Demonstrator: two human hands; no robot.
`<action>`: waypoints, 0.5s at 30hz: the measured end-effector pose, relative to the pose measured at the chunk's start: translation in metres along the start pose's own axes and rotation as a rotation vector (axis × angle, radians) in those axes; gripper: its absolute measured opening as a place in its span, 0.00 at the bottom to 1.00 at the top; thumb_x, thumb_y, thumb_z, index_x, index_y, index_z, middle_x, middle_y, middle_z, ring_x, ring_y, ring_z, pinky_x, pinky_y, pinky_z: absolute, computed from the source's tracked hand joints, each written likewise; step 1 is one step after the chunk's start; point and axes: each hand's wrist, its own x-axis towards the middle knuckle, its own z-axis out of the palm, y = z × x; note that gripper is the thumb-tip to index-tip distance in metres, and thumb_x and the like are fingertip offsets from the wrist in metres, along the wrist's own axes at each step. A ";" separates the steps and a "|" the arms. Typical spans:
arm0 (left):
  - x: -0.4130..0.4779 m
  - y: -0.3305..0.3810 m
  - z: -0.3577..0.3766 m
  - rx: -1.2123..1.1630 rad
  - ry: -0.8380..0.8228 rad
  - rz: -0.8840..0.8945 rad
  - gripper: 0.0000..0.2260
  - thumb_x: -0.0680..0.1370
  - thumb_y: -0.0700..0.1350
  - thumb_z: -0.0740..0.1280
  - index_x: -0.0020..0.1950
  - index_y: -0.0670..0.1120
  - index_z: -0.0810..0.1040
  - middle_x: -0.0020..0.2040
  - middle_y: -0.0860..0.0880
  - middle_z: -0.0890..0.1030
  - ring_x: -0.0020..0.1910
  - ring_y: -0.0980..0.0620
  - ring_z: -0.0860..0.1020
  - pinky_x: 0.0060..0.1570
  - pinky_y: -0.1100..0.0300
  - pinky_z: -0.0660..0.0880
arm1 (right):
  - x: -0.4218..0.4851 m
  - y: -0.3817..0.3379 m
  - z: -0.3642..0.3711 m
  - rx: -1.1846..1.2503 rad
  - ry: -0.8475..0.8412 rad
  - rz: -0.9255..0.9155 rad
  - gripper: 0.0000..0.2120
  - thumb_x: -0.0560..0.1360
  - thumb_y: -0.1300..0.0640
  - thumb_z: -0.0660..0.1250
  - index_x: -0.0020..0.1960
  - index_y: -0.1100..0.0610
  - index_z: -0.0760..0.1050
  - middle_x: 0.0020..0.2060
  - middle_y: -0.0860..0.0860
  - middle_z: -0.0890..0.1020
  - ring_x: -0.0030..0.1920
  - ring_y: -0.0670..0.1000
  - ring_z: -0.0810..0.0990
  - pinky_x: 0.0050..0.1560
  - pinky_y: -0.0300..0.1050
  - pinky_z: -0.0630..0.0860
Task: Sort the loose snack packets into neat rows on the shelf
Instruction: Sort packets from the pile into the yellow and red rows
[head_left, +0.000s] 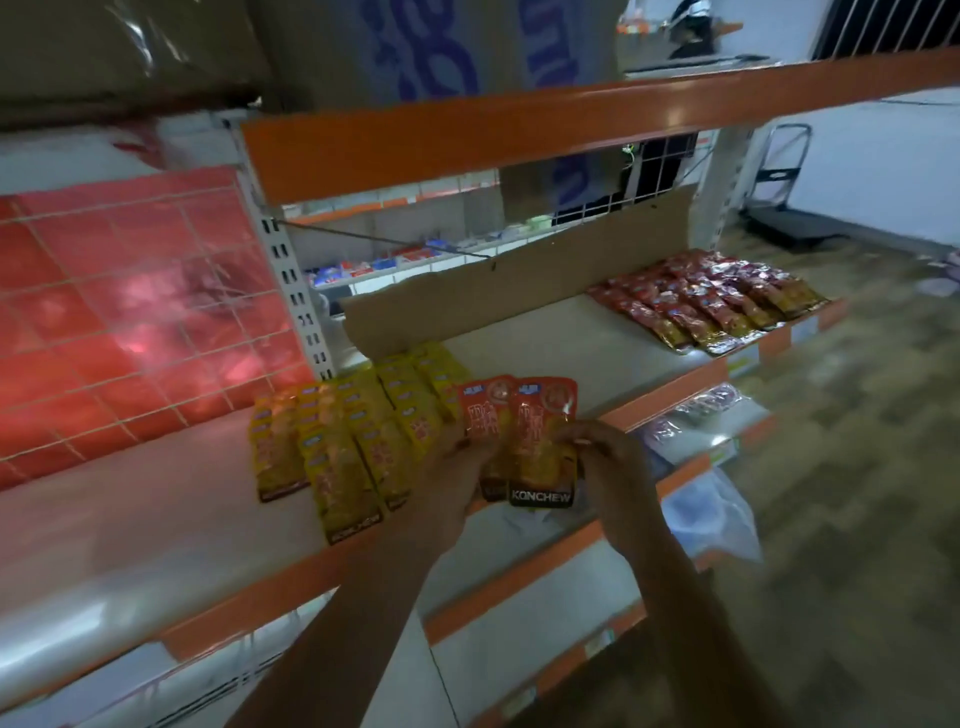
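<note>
Pinched between curled fingers of left hand (457, 467) and right hand (605, 452) at shelf (571, 332) front, beside yellow rows (353, 431): packets (540, 441), likely light, floppy, slick; best gripped by side edges.

On the shelf (561, 343), rows of packets (353, 431) lie at the near left, and a block of packets (711, 301) lies well apart at the far right end. Just right of the rows, the left hand (457, 467) and right hand (608, 457) hold two packets (530, 441) side by side over the near edge. A cardboard sheet (519, 280) stands along the far side, and a wire panel (130, 312) stands to the left.
</note>
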 end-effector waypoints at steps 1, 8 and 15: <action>0.006 -0.002 0.011 0.010 -0.005 -0.005 0.06 0.76 0.37 0.67 0.49 0.48 0.80 0.44 0.49 0.84 0.42 0.51 0.82 0.43 0.55 0.79 | 0.004 0.001 -0.010 0.050 0.053 0.013 0.24 0.75 0.72 0.57 0.35 0.50 0.82 0.44 0.54 0.83 0.46 0.54 0.82 0.47 0.49 0.80; 0.073 -0.016 0.087 0.063 -0.025 -0.085 0.02 0.77 0.40 0.67 0.48 0.45 0.79 0.46 0.43 0.83 0.41 0.48 0.81 0.43 0.55 0.78 | 0.056 0.022 -0.080 0.026 0.203 0.015 0.10 0.70 0.63 0.70 0.41 0.48 0.81 0.39 0.47 0.84 0.43 0.55 0.83 0.49 0.56 0.80; 0.164 -0.018 0.171 0.146 -0.063 -0.127 0.01 0.75 0.41 0.70 0.46 0.44 0.80 0.46 0.41 0.83 0.44 0.46 0.82 0.45 0.51 0.80 | 0.154 0.031 -0.140 -0.188 0.280 -0.030 0.10 0.65 0.57 0.67 0.45 0.58 0.80 0.43 0.50 0.82 0.46 0.52 0.81 0.50 0.55 0.79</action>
